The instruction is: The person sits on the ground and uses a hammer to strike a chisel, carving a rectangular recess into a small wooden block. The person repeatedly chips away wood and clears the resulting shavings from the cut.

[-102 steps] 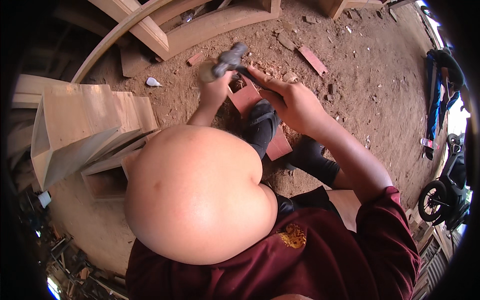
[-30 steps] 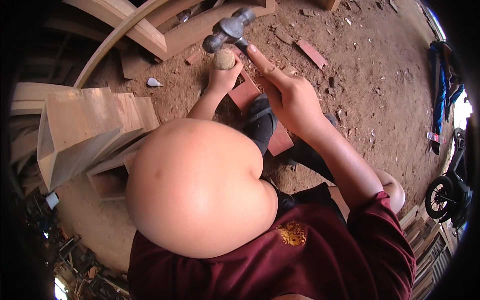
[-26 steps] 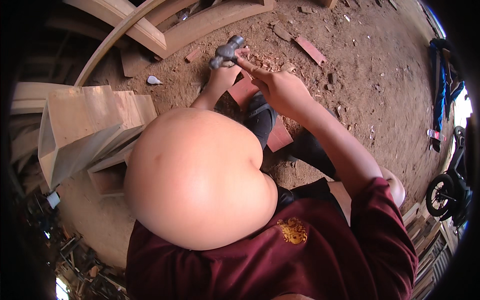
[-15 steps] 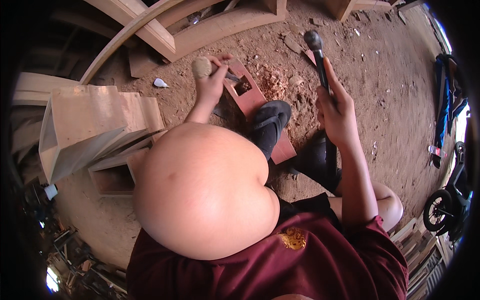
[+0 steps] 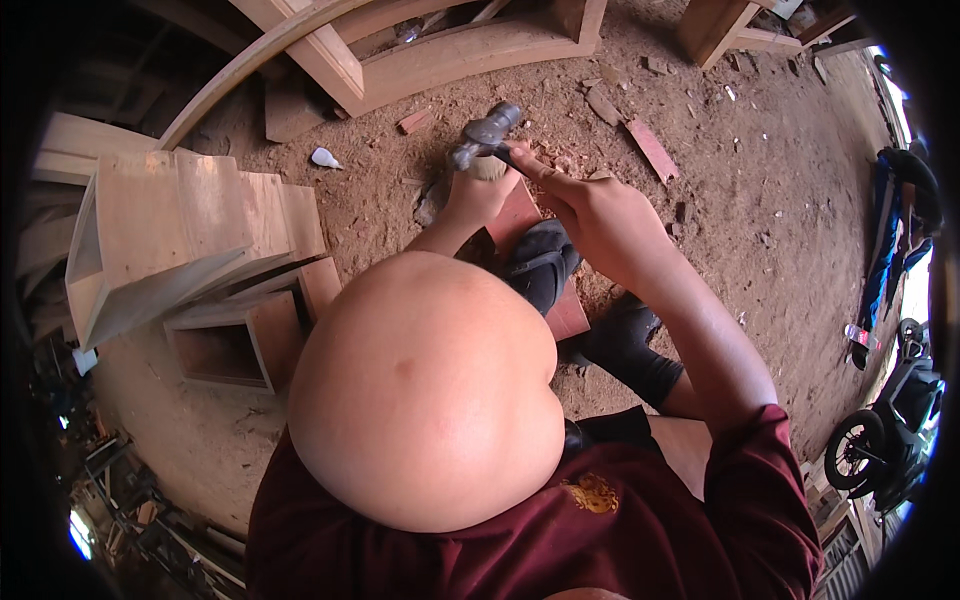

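Note:
My left hand (image 5: 482, 203) is wrapped round the handle of a chisel (image 5: 488, 169), whose pale butt end shows just under the hammer head. The blade is hidden now. Below it lies a reddish wooden board (image 5: 512, 216) on the ground, partly covered by my foot in a black sandal (image 5: 543, 262). My right hand (image 5: 590, 212) grips a hammer (image 5: 487, 133) by its dark handle, forefinger stretched along it. The metal head is over the chisel's butt; whether they touch I cannot tell. The mortise in the board is hidden behind my hands.
Wood shavings (image 5: 568, 160) lie beside the board on the dirt floor. A reddish offcut (image 5: 653, 150) and a small white bottle (image 5: 325, 158) are farther out. Curved wooden frames (image 5: 470, 55) stand ahead, wooden boxes (image 5: 170, 225) at left, and a motorcycle (image 5: 885, 430) at right.
My right hand has swung the hammer from upright at the right over to the left, bringing its head to the chisel's butt. My left hand keeps hold of the chisel. The view has shifted slightly.

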`<action>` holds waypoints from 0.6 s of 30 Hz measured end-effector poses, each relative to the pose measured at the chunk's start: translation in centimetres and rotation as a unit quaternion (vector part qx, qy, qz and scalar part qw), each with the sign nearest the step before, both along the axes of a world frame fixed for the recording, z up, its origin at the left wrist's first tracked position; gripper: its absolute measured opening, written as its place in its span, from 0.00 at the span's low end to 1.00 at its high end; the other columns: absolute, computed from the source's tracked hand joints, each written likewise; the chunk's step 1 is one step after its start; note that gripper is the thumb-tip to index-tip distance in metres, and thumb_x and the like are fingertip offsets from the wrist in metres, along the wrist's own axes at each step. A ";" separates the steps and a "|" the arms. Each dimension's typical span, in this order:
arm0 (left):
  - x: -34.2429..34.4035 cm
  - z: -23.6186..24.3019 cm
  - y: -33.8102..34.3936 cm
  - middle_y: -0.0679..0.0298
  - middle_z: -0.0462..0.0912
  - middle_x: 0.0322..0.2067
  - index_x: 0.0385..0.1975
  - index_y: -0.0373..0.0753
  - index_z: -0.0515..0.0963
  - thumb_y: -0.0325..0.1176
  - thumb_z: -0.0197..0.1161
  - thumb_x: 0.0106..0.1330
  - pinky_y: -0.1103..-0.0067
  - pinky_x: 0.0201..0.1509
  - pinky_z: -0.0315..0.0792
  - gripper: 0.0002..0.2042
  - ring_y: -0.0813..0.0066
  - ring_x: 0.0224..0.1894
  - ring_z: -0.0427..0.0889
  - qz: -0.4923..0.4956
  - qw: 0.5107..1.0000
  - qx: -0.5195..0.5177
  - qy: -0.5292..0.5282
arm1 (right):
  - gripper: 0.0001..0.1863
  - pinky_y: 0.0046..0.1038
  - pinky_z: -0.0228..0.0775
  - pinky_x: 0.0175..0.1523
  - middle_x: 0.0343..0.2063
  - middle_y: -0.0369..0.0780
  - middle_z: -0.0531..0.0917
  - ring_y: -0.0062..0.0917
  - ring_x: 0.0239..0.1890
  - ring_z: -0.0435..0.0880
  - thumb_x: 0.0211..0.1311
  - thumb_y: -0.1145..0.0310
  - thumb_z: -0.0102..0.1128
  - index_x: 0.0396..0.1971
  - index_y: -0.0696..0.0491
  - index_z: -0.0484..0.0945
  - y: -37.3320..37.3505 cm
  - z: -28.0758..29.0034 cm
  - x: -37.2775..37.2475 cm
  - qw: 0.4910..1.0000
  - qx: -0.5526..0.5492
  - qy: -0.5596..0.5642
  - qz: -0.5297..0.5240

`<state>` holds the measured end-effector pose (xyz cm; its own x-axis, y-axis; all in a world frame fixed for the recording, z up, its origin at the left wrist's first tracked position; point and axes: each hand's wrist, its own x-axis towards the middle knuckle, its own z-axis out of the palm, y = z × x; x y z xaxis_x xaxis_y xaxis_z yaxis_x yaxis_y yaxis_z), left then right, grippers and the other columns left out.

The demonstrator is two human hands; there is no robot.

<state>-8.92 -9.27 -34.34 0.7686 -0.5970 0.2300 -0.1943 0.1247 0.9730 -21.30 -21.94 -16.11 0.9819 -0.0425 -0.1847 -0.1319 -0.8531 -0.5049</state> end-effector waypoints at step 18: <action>1.9 1.5 4.5 0.51 0.80 0.47 0.32 0.40 0.64 0.14 0.53 0.64 0.68 0.63 0.69 0.11 0.65 0.54 0.79 0.074 0.992 -0.098 0.032 | 0.29 0.27 0.67 0.57 0.55 0.46 0.80 0.26 0.55 0.79 0.70 0.76 0.49 0.70 0.48 0.60 0.3 0.8 -3.6 0.879 0.310 0.050 -0.359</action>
<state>-7.01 -4.78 -32.83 0.8612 -0.4250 0.2788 -0.1637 0.2872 0.9438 -24.94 -21.67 -15.31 0.7204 -0.5048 -0.4756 -0.5946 -0.0965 -0.7982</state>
